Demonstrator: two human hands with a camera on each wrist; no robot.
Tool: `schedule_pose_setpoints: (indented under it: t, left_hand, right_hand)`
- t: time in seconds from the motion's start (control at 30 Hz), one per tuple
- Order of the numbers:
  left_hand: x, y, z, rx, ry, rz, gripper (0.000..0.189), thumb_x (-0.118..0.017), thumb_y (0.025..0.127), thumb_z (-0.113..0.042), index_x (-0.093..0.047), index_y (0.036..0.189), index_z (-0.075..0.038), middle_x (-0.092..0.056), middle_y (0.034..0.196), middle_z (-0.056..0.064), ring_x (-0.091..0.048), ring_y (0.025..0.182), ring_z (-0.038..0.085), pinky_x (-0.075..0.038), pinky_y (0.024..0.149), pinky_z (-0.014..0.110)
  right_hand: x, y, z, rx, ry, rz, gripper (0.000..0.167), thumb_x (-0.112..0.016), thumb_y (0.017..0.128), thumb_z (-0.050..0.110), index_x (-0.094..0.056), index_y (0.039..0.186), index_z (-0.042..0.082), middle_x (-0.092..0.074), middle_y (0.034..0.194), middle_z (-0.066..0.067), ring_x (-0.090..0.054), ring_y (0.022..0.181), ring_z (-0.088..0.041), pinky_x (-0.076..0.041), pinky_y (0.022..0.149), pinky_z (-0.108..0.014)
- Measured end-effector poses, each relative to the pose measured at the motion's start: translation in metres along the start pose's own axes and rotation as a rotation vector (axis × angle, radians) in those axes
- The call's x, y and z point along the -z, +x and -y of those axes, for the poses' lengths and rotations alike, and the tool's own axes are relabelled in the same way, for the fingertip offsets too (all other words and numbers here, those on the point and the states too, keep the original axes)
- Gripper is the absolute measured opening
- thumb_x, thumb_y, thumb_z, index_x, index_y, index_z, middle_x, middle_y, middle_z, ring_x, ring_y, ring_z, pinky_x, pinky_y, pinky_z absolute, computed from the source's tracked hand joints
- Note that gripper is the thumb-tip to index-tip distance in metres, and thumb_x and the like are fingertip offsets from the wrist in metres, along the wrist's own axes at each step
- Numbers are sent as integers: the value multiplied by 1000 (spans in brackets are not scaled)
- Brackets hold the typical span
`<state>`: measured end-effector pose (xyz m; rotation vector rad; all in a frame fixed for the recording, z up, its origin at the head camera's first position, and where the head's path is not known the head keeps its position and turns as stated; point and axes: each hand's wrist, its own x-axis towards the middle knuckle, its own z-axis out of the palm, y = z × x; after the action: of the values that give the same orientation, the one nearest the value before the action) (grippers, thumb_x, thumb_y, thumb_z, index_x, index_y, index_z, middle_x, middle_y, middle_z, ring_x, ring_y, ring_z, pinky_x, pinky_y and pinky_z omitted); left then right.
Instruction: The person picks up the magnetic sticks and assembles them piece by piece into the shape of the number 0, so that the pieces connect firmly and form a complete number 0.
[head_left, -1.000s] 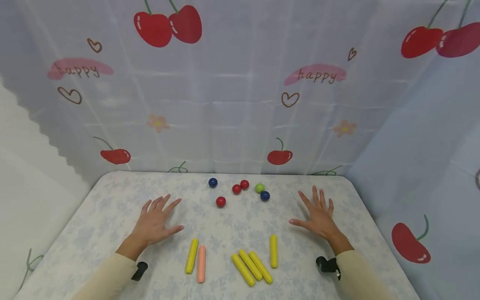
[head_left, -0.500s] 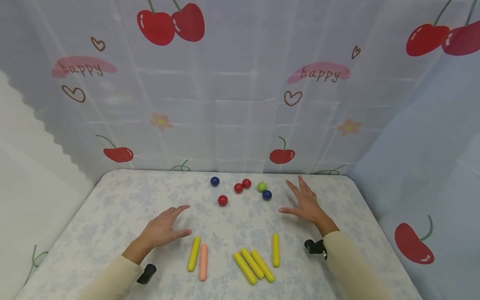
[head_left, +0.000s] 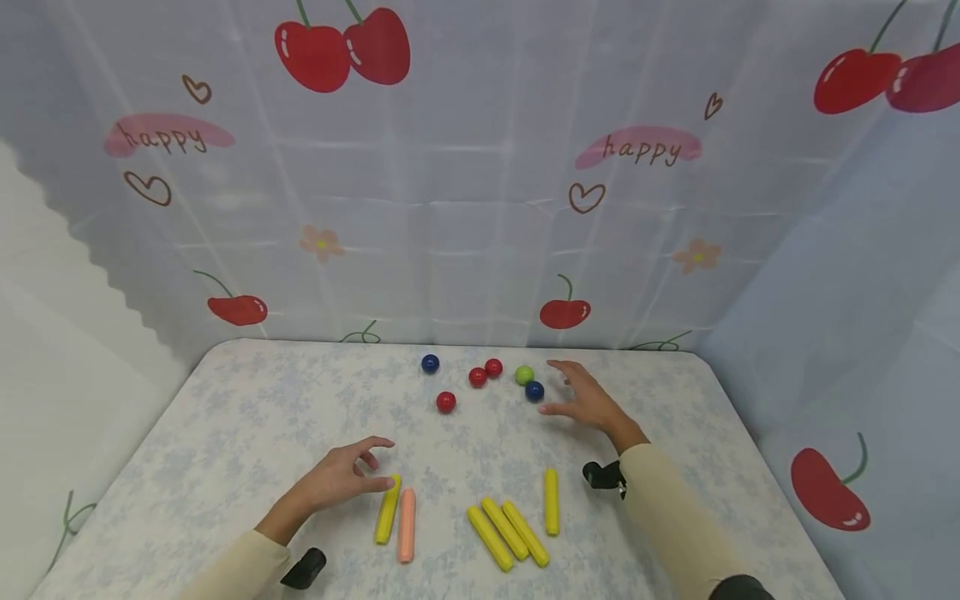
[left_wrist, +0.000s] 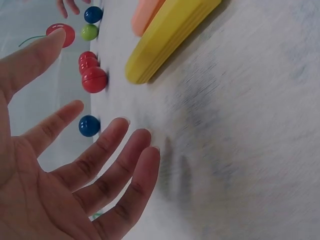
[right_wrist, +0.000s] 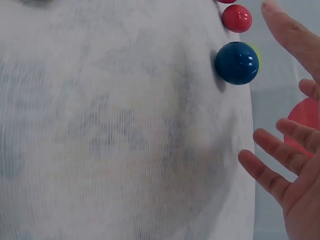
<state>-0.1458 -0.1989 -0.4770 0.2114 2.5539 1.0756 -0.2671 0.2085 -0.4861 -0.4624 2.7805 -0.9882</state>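
Note:
My left hand (head_left: 336, 478) hovers over the left side of the table, thumb and fingers spread apart with nothing held. Its thumb tip overlaps the top end of a yellow stick (head_left: 387, 518) in the head view; a pink stick (head_left: 406, 525) lies just right of that one. My right hand (head_left: 588, 400) hangs at the back right, thumb and fingers apart, beside a blue ball (head_left: 534, 392) and a green ball (head_left: 524, 375). In the right wrist view the blue ball (right_wrist: 237, 63) stands apart from the fingers (right_wrist: 270, 177) and partly hides the green one.
Three red balls, the nearest red ball (head_left: 446, 402) among them, and another blue ball (head_left: 430, 363) sit toward the back of the table (head_left: 247, 417). Several yellow sticks (head_left: 490, 538) lie at the front middle. A cherry-print curtain (head_left: 465, 167) hangs behind the table.
My left hand has come right and nearer, toward the left yellow stick, its fingers bending somewhat. My right hand has moved left toward the green and blue balls. Balls and sticks stay in place.

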Motion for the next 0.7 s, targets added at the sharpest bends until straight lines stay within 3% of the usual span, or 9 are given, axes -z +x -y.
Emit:
schedule_pose_setpoints:
  t: [0.13, 0.4, 0.7]
  left_hand:
    - [-9, -4, 1, -14, -58, 13, 56, -78, 81, -29, -57, 130, -12, -59, 95, 6, -56, 75, 17, -46, 63, 34]
    - [-21, -8, 7, -47, -123, 14, 51, -79, 80, -26, -61, 125, -8, -57, 87, 4, -51, 69, 17, -42, 58, 31]
    - [-32, -8, 8, -22, -77, -29, 52, -81, 77, -28, -62, 122, -10, -54, 81, 2, -45, 61, 15, -36, 54, 26]
  right_hand:
    - [-5, 7, -1, -12, 48, -4, 83, -80, 79, 33, -37, 146, 7, -39, 144, -22, -52, 114, -38, -45, 92, -53]
    - [-17, 16, -6, -99, 205, -26, 57, -80, 80, 22, -55, 130, 8, -56, 124, -18, -58, 99, -29, -50, 84, -43]
    - [-29, 27, -9, -145, 255, -85, 43, -78, 82, 19, -62, 120, 8, -63, 109, -13, -58, 97, -28, -48, 87, -45]
